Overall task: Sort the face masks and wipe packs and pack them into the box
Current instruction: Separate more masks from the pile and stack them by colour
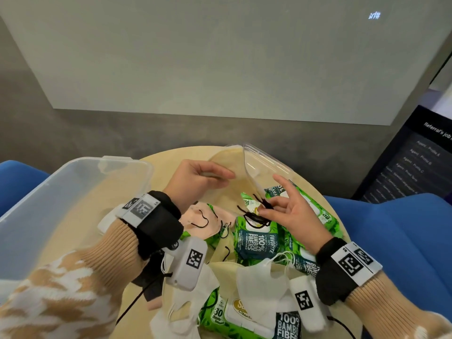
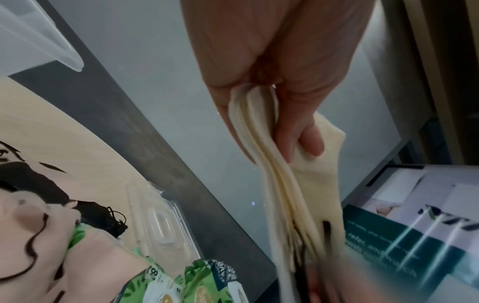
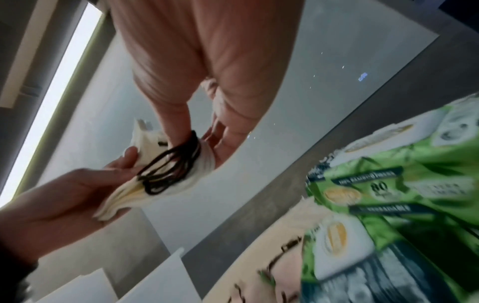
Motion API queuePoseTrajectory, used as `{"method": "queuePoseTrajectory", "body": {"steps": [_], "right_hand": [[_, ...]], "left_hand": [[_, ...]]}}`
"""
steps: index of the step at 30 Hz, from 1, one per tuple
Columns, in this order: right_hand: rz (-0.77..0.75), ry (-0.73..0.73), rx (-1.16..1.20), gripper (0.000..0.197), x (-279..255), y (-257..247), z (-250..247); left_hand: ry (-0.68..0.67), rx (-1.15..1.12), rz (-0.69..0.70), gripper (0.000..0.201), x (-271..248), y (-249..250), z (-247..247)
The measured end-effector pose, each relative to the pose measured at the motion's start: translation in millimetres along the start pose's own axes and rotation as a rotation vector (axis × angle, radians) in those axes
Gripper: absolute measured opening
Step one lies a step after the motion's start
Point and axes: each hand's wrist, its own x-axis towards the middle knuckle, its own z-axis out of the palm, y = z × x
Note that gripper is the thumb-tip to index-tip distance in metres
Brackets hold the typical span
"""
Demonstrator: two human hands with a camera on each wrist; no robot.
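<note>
So, biggest first: the round pale-wood desk [image 1: 156, 165] is crowded, and the clear plastic storage box [image 1: 61, 192] sits at its left edge, partly overhanging. It looks empty, so nothing seems packed yet. A bump from the left forearm could shove it off.

The green-and-navy wipe packs [image 1: 256, 241] lie heaped in the middle and right, mixed with loose white face masks [image 1: 259, 280] and peach face masks [image 1: 205, 221]. Dragging one mask out by its loops could pull neighbours or a pack over the desk rim.

The stack of cream face masks with black ear loops [image 1: 234, 189] is held in the air above the heap, between both hands. The left hand [image 1: 195, 182] is clamped on one end of the stack, thumb against fingers. The right hand [image 1: 288, 206] pinches the bundled black ear loops [image 1: 256, 214] at the other end, other fingers spread.

Risks here: the stack is several thin layers, so a loose pinch could let it fan out and drop back into the pile. The loops may snag on the clear plastic lid [image 1: 266, 160] lying just behind.
</note>
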Motion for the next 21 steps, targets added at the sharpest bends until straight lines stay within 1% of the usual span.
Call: {"method": "queuePoseTrajectory", "body": {"steps": [3, 5, 6, 10, 12, 15, 17, 18, 21], "right_hand": [[0.072, -0.073, -0.104, 0.097, -7.5, 17.3, 1.6], [0.135, -0.165, -0.235, 0.103, -15.4, 35.8, 0.5], [0.164, -0.228, -0.311, 0.102, -19.7, 45.6, -0.7], [0.259, -0.531, -0.611, 0.087, -36.9, 73.1, 0.6], [0.281, -0.640, -0.760, 0.089, -41.8, 82.6, 4.4], [0.270, -0.688, -0.920, 0.099, -44.9, 90.2, 9.2], [0.247, -0.695, -0.958, 0.099, -43.3, 92.2, 10.9], [0.246, -0.679, -0.941, 0.093, -41.7, 92.7, 11.3], [0.229, -0.604, -0.906, 0.069, -36.4, 96.1, 10.3]], "left_hand": [[-0.069, 0.055, -0.049, 0.021, -4.1, -3.0, -2.0], [-0.101, 0.072, -0.096, 0.019, -6.9, -5.9, -4.5], [-0.109, 0.080, -0.109, 0.018, -8.4, -7.3, -5.7], [-0.123, 0.108, -0.123, 0.016, -14.7, -11.5, -6.4], [-0.127, 0.117, -0.144, 0.015, -16.4, -13.2, -5.5], [-0.124, 0.125, -0.171, 0.014, -18.7, -15.9, -3.2], [-0.124, 0.120, -0.189, 0.015, -20.2, -18.0, -2.5], [-0.123, 0.115, -0.197, 0.015, -20.8, -18.8, -2.2], [-0.111, 0.103, -0.198, 0.015, -21.4, -20.1, -1.6]]}}
